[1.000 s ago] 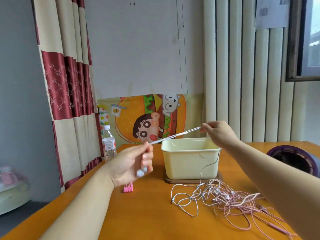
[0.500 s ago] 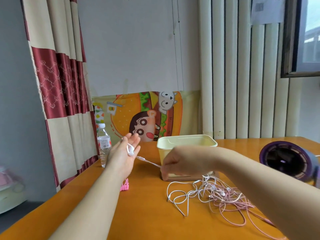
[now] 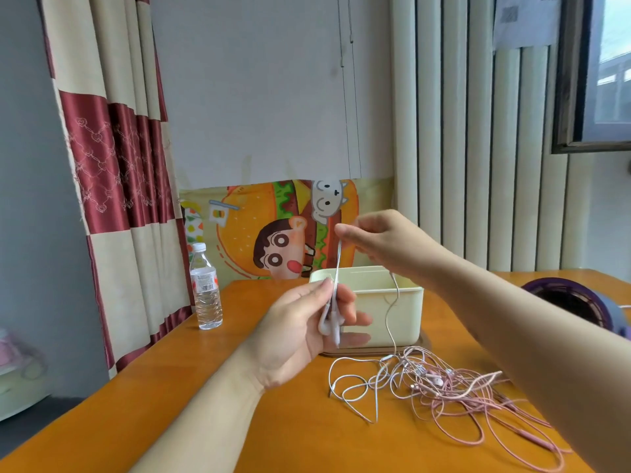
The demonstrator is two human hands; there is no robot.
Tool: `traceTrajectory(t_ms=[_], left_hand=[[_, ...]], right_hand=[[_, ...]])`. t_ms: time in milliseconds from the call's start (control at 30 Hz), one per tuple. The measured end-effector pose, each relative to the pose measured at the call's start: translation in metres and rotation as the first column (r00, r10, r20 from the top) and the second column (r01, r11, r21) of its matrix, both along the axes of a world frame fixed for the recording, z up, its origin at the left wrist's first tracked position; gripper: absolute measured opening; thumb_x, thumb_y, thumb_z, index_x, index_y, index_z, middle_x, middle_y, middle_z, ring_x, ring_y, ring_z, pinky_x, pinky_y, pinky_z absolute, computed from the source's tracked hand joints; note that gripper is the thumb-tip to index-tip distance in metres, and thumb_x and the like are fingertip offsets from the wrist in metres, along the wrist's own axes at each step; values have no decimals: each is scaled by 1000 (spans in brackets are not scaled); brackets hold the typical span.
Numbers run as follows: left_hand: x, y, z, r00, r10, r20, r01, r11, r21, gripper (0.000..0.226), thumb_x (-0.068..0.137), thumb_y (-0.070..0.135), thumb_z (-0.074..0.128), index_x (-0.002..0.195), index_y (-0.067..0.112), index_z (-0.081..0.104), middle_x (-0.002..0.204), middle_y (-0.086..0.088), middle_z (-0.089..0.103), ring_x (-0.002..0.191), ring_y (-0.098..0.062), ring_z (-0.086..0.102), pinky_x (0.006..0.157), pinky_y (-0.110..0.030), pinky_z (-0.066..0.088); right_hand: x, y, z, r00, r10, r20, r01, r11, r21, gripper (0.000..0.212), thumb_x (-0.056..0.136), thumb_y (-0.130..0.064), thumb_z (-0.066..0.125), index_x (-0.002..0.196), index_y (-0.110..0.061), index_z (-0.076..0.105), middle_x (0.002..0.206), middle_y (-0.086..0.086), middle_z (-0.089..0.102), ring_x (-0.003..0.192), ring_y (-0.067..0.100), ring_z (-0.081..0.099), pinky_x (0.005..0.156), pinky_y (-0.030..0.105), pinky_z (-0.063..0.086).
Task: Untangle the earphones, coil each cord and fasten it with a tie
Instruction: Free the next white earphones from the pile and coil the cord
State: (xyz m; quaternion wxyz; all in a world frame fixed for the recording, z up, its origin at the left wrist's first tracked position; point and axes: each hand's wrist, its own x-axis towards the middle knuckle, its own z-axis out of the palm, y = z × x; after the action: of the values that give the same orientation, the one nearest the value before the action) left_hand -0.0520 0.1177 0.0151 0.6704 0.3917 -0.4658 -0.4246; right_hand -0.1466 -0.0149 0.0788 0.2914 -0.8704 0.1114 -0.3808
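Two-handed work, head view. Gripping white earbuds [image 3: 328,327] in left hand [image 3: 300,336], thumb and fingers curling round them, above orange table [image 3: 222,414]. Pinching white cord [image 3: 338,264] in right hand [image 3: 379,240] higher up, fingertips pressing on it. Stretching cord straight between both hands. Trailing rest of cord down into pink and white tangle [image 3: 444,387], lying on table just beside cream box [image 3: 406,315].

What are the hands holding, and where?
The left hand grips the thin white earphone cord at its earbuds; the right hand pinches it higher up.
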Motion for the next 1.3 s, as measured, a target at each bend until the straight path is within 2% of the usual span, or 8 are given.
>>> traceTrajectory(t_ms=[133,300,533,633,767,967,1167,1300], left_hand=[[-8,0,18,968,-53,-247,9,984,-176,32,86,26,43,75,9,68,64,-5,61,75,-22,70,72,-43,58],[14,-10,18,936,144,-320,-233,937,-261,28,101,23,34,98,10,59,80,-5,70,87,-20,71,82,-40,57],[28,-12,2,937,349,32,-343,931,-127,31,103,18,30,97,8,59,79,-2,72,85,-11,69,93,-38,50],[24,-10,-4,913,302,274,-304,952,-38,35,103,20,29,96,8,61,67,7,67,72,-5,65,82,-28,54],[16,-9,-11,850,168,500,-216,976,39,42,99,34,32,86,22,69,81,7,68,95,-15,66,94,-37,48],[4,-6,-11,969,81,232,-107,989,102,30,96,27,36,93,6,58,66,-2,61,80,-23,68,85,-42,54],[-2,1,7,936,-158,-316,127,985,-117,37,91,27,39,76,7,67,59,-3,55,67,-21,67,72,-47,57],[10,-8,16,911,-3,-412,-90,974,-208,32,99,25,35,92,10,62,73,-3,66,75,-19,70,81,-47,55]], right_hand=[[10,-4,-34,995,74,-66,-55,966,254,34,92,-35,57,78,-5,63,58,1,39,50,10,31,47,23,25],[9,16,-56,936,228,-267,-168,959,227,34,98,-34,47,76,-14,65,56,-4,41,47,7,34,47,18,30],[-9,38,-34,803,56,-593,-182,971,-155,27,93,-38,55,91,-18,72,64,-4,59,49,4,45,46,12,33],[-12,36,-23,804,-92,-587,-120,942,-313,30,96,-33,51,89,-13,72,63,-4,62,44,4,45,50,15,36],[-17,29,-7,868,-101,-486,-100,924,-370,24,94,-28,55,90,-14,74,71,-7,70,54,-1,57,55,10,43],[-14,15,-8,948,39,-317,-113,969,-219,19,92,-24,60,87,-10,71,63,-9,64,50,1,47,50,12,35],[-4,1,-46,934,342,105,-346,786,512,27,76,-34,65,68,-10,56,51,-4,35,47,7,25,46,18,20],[4,9,-72,966,220,-137,-162,925,343,29,93,-34,54,72,-18,67,52,-6,38,47,8,29,46,19,25]])
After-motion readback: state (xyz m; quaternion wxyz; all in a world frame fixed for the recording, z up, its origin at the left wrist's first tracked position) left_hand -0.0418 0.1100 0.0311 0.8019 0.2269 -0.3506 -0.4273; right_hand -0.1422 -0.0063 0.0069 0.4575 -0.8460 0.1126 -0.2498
